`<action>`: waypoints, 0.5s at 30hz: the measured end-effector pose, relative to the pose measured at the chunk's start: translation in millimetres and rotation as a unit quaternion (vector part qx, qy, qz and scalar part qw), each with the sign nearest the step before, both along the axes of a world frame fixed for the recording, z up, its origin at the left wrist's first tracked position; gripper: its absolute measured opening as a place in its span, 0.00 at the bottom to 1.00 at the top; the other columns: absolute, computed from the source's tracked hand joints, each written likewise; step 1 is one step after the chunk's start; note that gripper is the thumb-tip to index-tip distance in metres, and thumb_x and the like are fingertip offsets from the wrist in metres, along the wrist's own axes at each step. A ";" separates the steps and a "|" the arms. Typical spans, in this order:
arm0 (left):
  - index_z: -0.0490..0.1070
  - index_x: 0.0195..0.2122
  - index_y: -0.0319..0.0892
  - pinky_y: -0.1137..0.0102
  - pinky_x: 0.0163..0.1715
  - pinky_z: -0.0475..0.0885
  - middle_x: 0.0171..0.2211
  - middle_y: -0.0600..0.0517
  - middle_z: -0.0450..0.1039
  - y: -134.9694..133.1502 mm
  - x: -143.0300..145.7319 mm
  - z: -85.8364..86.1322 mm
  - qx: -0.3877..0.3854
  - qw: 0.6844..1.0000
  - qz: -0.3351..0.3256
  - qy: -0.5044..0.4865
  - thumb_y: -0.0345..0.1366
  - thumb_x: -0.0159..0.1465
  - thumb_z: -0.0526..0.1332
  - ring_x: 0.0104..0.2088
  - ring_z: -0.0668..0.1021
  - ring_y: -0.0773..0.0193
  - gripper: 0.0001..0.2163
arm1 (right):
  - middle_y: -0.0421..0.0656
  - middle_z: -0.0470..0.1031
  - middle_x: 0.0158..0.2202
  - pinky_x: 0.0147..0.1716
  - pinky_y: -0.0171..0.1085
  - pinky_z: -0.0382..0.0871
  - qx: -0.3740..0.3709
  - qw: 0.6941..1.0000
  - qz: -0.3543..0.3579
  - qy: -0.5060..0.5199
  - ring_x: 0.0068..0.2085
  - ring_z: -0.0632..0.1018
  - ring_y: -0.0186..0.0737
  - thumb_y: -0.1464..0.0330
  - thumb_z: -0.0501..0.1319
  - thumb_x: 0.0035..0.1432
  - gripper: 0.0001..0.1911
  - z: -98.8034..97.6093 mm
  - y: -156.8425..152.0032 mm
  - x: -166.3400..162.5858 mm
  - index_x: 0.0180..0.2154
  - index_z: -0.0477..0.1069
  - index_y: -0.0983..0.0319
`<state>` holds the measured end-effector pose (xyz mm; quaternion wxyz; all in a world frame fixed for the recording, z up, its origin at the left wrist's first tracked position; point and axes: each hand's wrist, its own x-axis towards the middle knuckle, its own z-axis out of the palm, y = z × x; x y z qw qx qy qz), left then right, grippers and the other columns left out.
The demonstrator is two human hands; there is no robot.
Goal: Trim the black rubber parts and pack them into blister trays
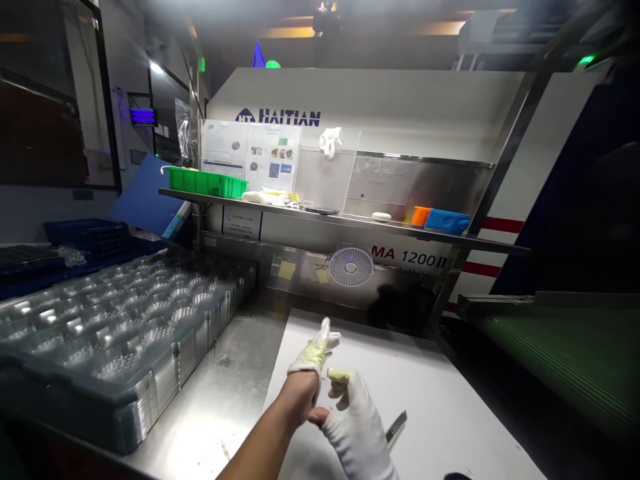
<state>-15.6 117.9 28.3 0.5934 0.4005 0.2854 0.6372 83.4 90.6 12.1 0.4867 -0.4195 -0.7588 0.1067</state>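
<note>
while your left hand [301,393] rises over the white sheet [425,387], its glove [310,357] sits bunched around the fingers, which point upright, and you cannot tell whether that grip is closed. your right hand [356,423], white-gloved, sits just beside it, touching near the wrist, its grip apart with yellow-tipped fingers [339,377] angled toward the left hand. a slim metal blade [396,427] lies on the sheet, just right of the right hand. to the left on the stainless tabletop [220,373], a stack of clear plastic trays [115,327] stands well apart.
</note>
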 end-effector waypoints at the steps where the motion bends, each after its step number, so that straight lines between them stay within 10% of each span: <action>1: 0.68 0.50 0.44 0.59 0.47 0.66 0.46 0.45 0.71 -3.7 0.5 -2.0 -0.006 1.000 -0.007 -0.007 0.44 0.58 0.58 0.47 0.72 0.54 0.20 | 0.39 0.71 0.27 0.25 0.35 0.70 -0.052 0.998 0.018 0.009 0.25 0.72 0.36 0.67 0.68 0.38 0.19 1.2 2.7 -1.7 0.35 0.66 0.61; 6: 0.67 0.52 0.44 0.62 0.47 0.66 0.46 0.44 0.73 -19.4 7.8 -11.3 -0.048 0.992 -0.051 -0.107 0.39 0.52 0.62 0.47 0.73 0.54 0.25 | 0.40 0.73 0.29 0.33 0.34 0.70 -0.166 0.969 0.171 0.068 0.32 0.74 0.37 0.72 0.58 0.48 0.05 4.7 14.5 0.8 0.32 0.67 0.60; 11: 0.66 0.53 0.42 0.59 0.53 0.62 0.48 0.42 0.71 -19.0 12.8 -3.9 -0.025 0.986 0.000 -0.163 0.41 0.55 0.60 0.50 0.72 0.54 0.24 | 0.41 0.72 0.25 0.27 0.34 0.67 0.022 1.000 0.009 -0.010 0.26 0.73 0.36 0.70 0.54 0.53 0.06 -4.2 5.7 7.1 0.28 0.69 0.60; 15: 0.67 0.52 0.41 0.56 0.53 0.62 0.47 0.41 0.72 -17.8 6.0 -3.1 -0.006 0.982 -0.008 -0.189 0.46 0.56 0.57 0.51 0.71 0.51 0.24 | 0.41 0.72 0.23 0.25 0.31 0.66 0.111 0.992 0.056 -0.024 0.24 0.73 0.34 0.71 0.53 0.53 0.08 -17.0 -12.0 -3.2 0.29 0.70 0.59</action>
